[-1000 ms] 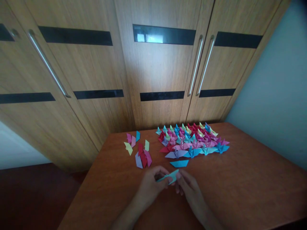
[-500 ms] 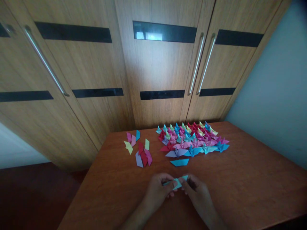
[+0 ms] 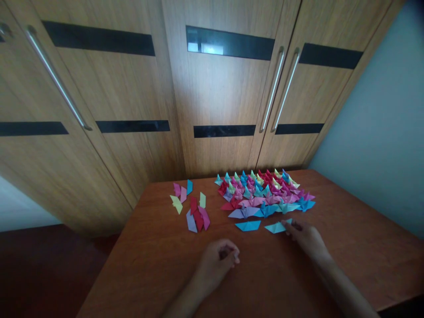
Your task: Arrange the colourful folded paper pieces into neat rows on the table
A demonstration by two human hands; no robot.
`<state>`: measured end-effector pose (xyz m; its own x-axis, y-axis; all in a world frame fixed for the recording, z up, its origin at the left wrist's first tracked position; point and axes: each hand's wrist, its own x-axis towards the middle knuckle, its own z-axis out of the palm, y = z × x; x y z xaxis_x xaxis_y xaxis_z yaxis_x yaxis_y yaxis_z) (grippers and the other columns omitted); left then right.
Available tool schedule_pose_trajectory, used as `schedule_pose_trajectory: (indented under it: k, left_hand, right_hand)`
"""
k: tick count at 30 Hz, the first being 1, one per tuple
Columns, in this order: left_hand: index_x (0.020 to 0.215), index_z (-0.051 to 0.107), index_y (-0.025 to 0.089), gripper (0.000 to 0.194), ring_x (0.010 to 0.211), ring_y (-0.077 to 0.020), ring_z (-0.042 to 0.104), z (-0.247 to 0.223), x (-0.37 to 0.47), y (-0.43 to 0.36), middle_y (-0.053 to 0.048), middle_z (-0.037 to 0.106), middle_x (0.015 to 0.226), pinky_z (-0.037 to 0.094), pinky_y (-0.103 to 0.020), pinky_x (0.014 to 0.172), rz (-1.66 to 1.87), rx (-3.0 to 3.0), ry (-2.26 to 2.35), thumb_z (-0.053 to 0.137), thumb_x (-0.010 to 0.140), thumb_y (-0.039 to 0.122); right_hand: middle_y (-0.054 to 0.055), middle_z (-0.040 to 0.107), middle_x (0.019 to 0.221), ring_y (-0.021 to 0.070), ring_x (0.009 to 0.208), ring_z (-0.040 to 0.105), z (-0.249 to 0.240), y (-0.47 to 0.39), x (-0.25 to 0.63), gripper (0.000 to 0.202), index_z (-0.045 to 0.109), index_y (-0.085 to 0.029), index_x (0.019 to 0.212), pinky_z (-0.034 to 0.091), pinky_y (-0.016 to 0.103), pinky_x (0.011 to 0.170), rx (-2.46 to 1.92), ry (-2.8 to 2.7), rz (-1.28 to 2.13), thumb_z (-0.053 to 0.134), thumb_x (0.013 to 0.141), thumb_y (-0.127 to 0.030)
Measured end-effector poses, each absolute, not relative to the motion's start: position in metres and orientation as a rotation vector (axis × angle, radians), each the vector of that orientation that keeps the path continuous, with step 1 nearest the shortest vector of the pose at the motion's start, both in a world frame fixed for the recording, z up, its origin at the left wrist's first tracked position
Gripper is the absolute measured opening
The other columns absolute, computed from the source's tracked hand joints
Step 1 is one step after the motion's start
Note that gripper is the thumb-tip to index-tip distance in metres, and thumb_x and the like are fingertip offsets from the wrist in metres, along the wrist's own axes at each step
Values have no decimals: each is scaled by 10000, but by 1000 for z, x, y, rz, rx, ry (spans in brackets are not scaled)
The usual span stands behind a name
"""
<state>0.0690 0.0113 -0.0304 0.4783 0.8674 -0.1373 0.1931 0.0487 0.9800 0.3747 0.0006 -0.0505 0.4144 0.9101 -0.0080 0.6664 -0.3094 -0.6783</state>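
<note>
My right hand pinches the right tip of a folded light teal paper piece at the table's middle right. Left of that piece lies a folded blue paper piece, not touched by either hand. Closer to me, my left hand is curled above the table with thumb and fingertips together and nothing visible in it. Just behind the two folded pieces stand rows of colourful folded paper cranes.
Several flat folded papers in red, pink, lilac, blue and yellow lie on the left part of the brown table. Wooden cabinet doors with metal handles rise behind the table. A pale wall stands at the right.
My right hand has moved right and forward with the teal piece, which both hands held earlier, and the piece is now beside the blue one. My left hand has let go of it and stayed near its place.
</note>
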Motion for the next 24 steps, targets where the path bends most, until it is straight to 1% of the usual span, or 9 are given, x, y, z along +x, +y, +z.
schedule_pose_trajectory:
  k: [2, 5, 7, 9, 12, 15, 24]
  left_hand:
    - [788, 632, 151, 174, 650, -151, 595, -29, 69, 10, -35, 675, 710, 430, -246, 617, 627, 1529, 975, 537, 785, 296]
    - [788, 641, 149, 151, 663, -152, 595, -28, 69, 8, -31, 675, 712, 420, -240, 623, 605, 1577, 981, 529, 772, 249]
    - [806, 643, 149, 146, 677, -149, 598, -28, 68, 7, -24, 675, 718, 419, -236, 638, 610, 1576, 979, 519, 760, 211]
    - [825, 645, 152, 160, 696, -146, 601, -28, 68, 7, -17, 675, 731, 418, -233, 656, 620, 1574, 971, 504, 758, 183]
    - [830, 647, 153, 168, 702, -145, 601, -29, 67, 7, -16, 675, 738, 416, -231, 661, 612, 1586, 959, 495, 762, 179]
    - [826, 648, 150, 167, 701, -149, 603, -29, 67, 6, -21, 674, 737, 412, -230, 650, 601, 1597, 952, 497, 772, 198]
    - [820, 650, 153, 173, 707, -152, 603, -27, 68, 5, -18, 674, 739, 409, -233, 661, 606, 1596, 954, 491, 758, 182]
  right_hand:
    - [29, 618, 565, 182, 552, 576, -52, 2, 379, 440, 601, -211, 610, 368, 250, 520, -2248, -1367, 435, 467, 760, -602]
    - [65, 678, 728, 238, 678, 628, -51, 3, 372, 442, 657, -250, 817, 395, 282, 559, -2435, -1368, 334, 455, 751, -638]
    - [84, 685, 802, 260, 724, 638, -49, 3, 364, 474, 639, -271, 950, 408, 304, 577, -2530, -1355, 292, 415, 769, -647]
    - [93, 682, 835, 272, 754, 641, -48, 5, 358, 472, 612, -274, 1004, 419, 320, 598, -2606, -1346, 267, 382, 796, -630]
    - [92, 677, 865, 279, 790, 639, -47, 8, 353, 432, 615, -266, 932, 426, 330, 621, -2639, -1372, 269, 357, 826, -595]
    - [89, 677, 864, 270, 782, 638, -49, 11, 352, 432, 632, -262, 847, 417, 317, 611, -2616, -1408, 269, 346, 835, -586]
    - [81, 684, 811, 253, 753, 636, -53, 12, 354, 430, 642, -265, 851, 353, 273, 540, -2529, -1411, 222, 363, 823, -591]
